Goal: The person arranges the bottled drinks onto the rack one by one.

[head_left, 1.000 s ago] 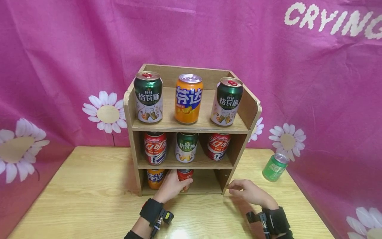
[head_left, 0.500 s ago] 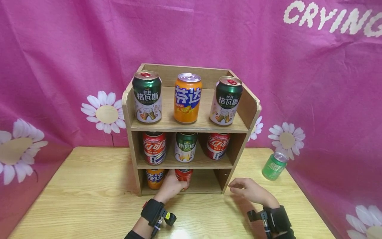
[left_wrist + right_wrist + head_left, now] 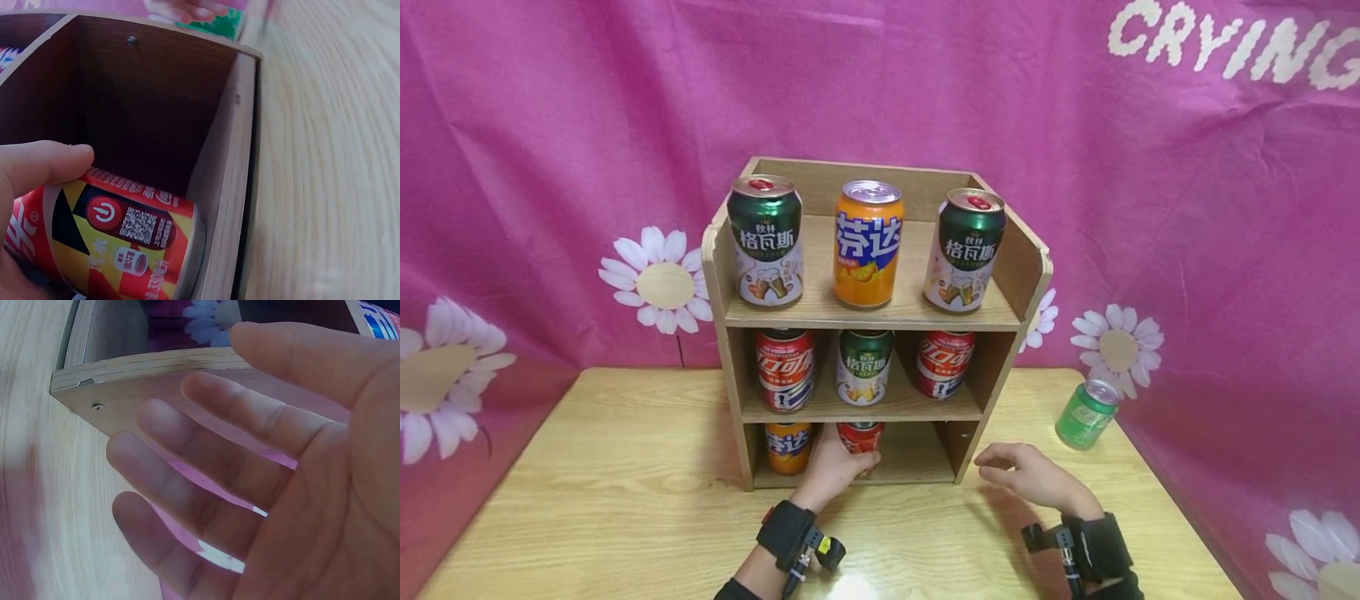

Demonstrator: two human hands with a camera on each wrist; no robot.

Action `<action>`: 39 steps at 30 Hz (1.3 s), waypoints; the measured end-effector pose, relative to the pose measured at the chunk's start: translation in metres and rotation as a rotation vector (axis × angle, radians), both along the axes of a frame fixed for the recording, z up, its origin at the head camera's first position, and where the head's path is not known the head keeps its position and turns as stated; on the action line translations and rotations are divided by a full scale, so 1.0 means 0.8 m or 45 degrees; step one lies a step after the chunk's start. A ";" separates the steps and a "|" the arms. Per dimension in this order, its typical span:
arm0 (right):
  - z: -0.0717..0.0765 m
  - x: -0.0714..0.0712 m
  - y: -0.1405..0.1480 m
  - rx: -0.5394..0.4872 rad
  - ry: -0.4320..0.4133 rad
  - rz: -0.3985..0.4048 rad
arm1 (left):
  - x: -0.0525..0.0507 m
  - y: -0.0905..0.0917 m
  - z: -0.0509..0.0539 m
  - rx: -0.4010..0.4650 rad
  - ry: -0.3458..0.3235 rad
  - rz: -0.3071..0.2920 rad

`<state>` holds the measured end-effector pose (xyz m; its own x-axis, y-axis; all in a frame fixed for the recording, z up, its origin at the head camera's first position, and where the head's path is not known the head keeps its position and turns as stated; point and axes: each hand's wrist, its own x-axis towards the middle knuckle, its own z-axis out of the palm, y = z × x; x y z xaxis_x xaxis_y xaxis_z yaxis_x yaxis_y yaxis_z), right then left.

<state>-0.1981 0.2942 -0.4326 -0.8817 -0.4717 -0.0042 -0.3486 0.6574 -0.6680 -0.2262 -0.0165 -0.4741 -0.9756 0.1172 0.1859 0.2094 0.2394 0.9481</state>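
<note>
On the bottom shelf, my left hand (image 3: 833,469) holds a red soda can (image 3: 860,435). The left wrist view has the thumb along the upper side of this can (image 3: 125,234), which stands on the shelf board; the other fingers are mostly hidden. To the left of that hand stands an orange soda can (image 3: 787,450). My right hand (image 3: 1032,477) is just off the right side of the wooden shelf (image 3: 925,318), holding nothing. In the right wrist view its fingers are loosely extended beside the side panel (image 3: 206,359).
A green can (image 3: 1086,417) stands on the table (image 3: 625,500) to the right. The middle shelf bears two red cans (image 3: 786,371) around a green-and-white can (image 3: 865,367). On top are two green-and-white cans (image 3: 765,242) with an orange can (image 3: 868,246) between them. A pink curtain (image 3: 880,83) hangs behind.
The left thumb bends in against the red can, then straightens out again; the can stays about where it was. The right hand barely moves. The head view shifts slightly.
</note>
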 end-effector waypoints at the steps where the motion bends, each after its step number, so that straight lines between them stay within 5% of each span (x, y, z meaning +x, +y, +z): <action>1: 0.000 0.000 -0.001 -0.004 0.006 0.002 | -0.001 -0.001 0.000 0.033 -0.021 -0.022; 5: 0.001 -0.002 -0.004 -0.013 0.016 0.014 | -0.001 -0.009 -0.001 0.121 -0.114 -0.084; 11: 0.005 -0.002 -0.005 -0.007 -0.013 0.001 | -0.002 -0.011 -0.002 0.077 -0.127 -0.083; 24: 0.002 -0.002 -0.001 0.016 -0.010 -0.023 | -0.003 0.005 -0.003 -0.019 0.039 0.045; 32: 0.005 0.001 -0.001 0.017 -0.001 -0.019 | -0.001 -0.003 -0.004 0.129 -0.113 -0.104; 35: 0.005 0.003 0.000 0.004 -0.003 -0.011 | 0.001 -0.003 -0.005 0.085 -0.116 -0.101; 39: -0.001 0.000 0.004 0.004 -0.008 -0.011 | -0.004 0.003 -0.014 -0.035 -0.010 -0.018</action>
<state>-0.1983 0.2970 -0.4332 -0.8856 -0.4643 -0.0114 -0.3386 0.6623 -0.6683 -0.2293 -0.0143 -0.4855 -0.9751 0.1364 0.1750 0.2060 0.2627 0.9426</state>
